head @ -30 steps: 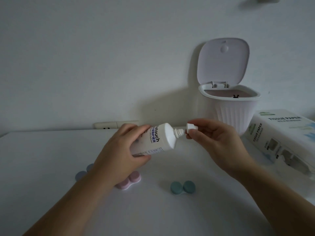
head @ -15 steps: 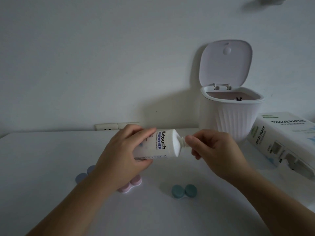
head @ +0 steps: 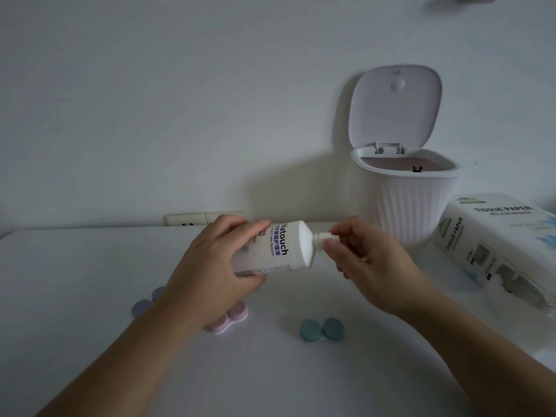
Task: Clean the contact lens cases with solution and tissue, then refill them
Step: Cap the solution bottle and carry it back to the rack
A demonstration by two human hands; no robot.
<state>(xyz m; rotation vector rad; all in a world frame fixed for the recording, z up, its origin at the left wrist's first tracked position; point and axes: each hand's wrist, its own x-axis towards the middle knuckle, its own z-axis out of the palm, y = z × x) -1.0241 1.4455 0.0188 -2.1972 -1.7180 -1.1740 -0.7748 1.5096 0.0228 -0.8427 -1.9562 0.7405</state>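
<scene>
Solution bottle (head: pixel 279 246), smooth white plastic, lies gripped in left-hand fingers (head: pixel 240 227); right-hand fingers (head: pixel 337 245) pinch its small cap (head: pixel 323 236).

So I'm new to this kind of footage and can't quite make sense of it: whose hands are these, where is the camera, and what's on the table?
There is no machine here. The camera sits on a person's head and looks forward and down, so the two arms reaching in from below are the wearer's own. The left hand grips a white bottle of lens solution, held on its side. The right hand pinches the cap at the bottle's nozzle. On the white table lie three lens cases, all with lids on: a lilac case partly behind the left arm, a pink case and a teal case. At the back right stands a small bin with its lid up, and beside it a tissue pack.
</scene>
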